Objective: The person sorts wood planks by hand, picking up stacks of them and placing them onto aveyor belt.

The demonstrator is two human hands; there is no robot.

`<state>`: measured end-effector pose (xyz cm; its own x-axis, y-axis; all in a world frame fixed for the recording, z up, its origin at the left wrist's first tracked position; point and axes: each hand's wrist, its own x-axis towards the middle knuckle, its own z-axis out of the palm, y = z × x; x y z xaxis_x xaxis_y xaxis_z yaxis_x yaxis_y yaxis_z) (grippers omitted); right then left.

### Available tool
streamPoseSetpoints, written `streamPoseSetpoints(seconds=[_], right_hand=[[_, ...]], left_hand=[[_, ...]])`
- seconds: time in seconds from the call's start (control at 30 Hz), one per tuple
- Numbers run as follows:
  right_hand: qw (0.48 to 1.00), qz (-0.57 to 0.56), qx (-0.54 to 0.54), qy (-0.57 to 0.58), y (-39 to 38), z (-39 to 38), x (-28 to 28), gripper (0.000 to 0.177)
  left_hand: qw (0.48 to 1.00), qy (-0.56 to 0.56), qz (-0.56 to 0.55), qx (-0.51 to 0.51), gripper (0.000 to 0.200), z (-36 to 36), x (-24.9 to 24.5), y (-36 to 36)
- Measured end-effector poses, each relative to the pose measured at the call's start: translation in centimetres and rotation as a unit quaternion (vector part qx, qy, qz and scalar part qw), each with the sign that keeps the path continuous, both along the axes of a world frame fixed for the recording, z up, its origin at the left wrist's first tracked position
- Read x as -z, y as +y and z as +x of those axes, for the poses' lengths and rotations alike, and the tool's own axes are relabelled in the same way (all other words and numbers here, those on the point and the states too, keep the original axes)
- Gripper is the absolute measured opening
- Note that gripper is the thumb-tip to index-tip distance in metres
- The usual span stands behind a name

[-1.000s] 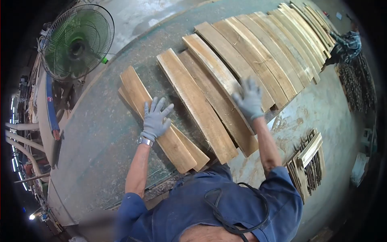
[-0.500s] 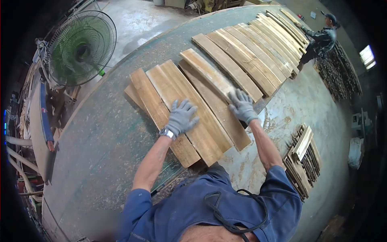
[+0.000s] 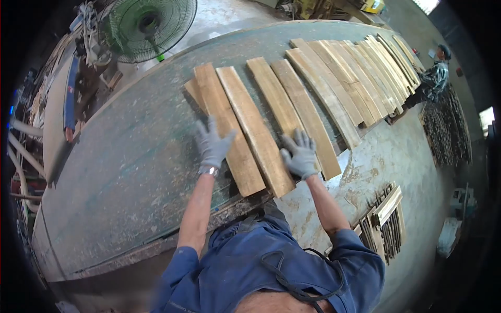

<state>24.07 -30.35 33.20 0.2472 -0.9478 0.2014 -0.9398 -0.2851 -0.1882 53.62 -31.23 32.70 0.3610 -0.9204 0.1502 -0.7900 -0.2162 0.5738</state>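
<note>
Several wooden boards lie side by side across a worn green table [image 3: 141, 151]. My left hand [image 3: 213, 145], in a grey glove, has its fingers spread at the left edge of the leftmost long board [image 3: 229, 130]. Another piece of wood sticks out from under that board. To its right lies a board with a pale edge [image 3: 255, 130]. My right hand [image 3: 300, 155], also gloved, rests with spread fingers on the lower end of the following board [image 3: 274, 94]. A browner board [image 3: 308, 117] lies just right of that hand.
More boards [image 3: 355, 78] run toward the far right end of the table, where a person [image 3: 436, 78] stands. A green fan [image 3: 148, 23] is at the upper left. Stacked wood [image 3: 383, 221] sits on the floor at the right.
The view has shifted. The boards near my hands are spread farther apart, with a gap between the second and third. My left hand has moved off the boards' tops to the left edge.
</note>
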Motion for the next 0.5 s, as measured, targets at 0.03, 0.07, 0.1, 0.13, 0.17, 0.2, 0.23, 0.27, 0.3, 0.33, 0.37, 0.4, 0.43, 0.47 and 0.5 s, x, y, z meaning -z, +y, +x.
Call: streamPoseSetpoints(seconds=[0.03, 0.07, 0.1, 0.13, 0.17, 0.2, 0.23, 0.27, 0.3, 0.33, 0.37, 0.4, 0.43, 0.47, 0.5], right_hand=[[1.000, -0.004, 0.006, -0.017, 0.0, -0.5, 0.9, 0.050], [1.000, -0.005, 0.020, -0.016, -0.3, -0.7, 1.1, 0.044], [1.000, -0.008, 0.025, 0.001, -0.7, -1.3, 1.4, 0.043], [0.999, -0.017, 0.029, 0.019, -1.7, -2.0, 1.6, 0.043], [0.998, -0.021, 0.041, 0.034, -2.7, -3.0, 1.3, 0.043], [0.997, -0.022, 0.051, 0.048, -3.5, -3.8, 1.1, 0.043], [0.996, -0.023, 0.062, 0.058, -4.1, -3.9, 1.1, 0.043], [0.995, -0.013, 0.074, 0.069, -4.6, -3.8, 1.3, 0.043], [0.993, -0.005, 0.087, 0.080, -5.2, -3.7, 1.4, 0.044], [0.991, 0.003, 0.101, 0.093, -5.4, -3.9, 1.3, 0.045], [0.988, 0.005, 0.129, 0.080, -4.5, -2.1, 0.0, 0.049], [0.991, 0.028, 0.129, 0.029, -3.9, -0.7, 0.6, 0.057], [0.995, 0.063, 0.070, -0.029, -2.0, 1.1, -0.5, 0.064], [0.997, 0.059, -0.009, -0.053, 0.3, 2.8, -0.6, 0.070], [0.981, 0.105, -0.076, -0.144, 2.2, 4.2, 0.6, 0.074]], left_hand=[[0.999, -0.005, 0.003, 0.035, 0.096, -1.3, -0.6, -0.3], [0.998, -0.008, 0.047, 0.028, 0.097, -2.5, -1.7, -0.5], [0.996, -0.011, 0.088, 0.023, 0.098, -3.7, -2.9, -0.8], [0.992, -0.012, 0.122, 0.015, 0.099, -4.2, -3.8, -1.4], [0.994, 0.036, 0.104, 0.012, 0.101, -3.8, -3.4, -1.6], [0.993, 0.082, 0.088, 0.007, 0.103, -3.2, -2.2, -1.6], [0.989, 0.125, 0.073, 0.002, 0.105, -2.5, -1.6, -1.3], [0.991, 0.111, 0.078, -0.006, 0.105, -2.2, -1.8, -1.0], [0.992, 0.099, 0.083, -0.013, 0.106, -2.3, -2.1, -0.8], [0.992, 0.087, 0.087, -0.018, 0.107, -2.7, -2.4, -0.8], [0.994, -0.005, 0.105, -0.036, 0.107, -3.4, -2.4, -1.1], [0.993, -0.003, 0.114, -0.037, 0.107, -3.8, -2.7, -1.5], [0.991, -0.002, 0.126, -0.040, 0.108, -3.9, -3.1, -1.4], [0.989, -0.007, 0.141, -0.044, 0.108, -3.8, -3.4, -1.3], [0.989, 0.021, 0.133, -0.066, 0.108, -4.1, -3.4, -1.4]])
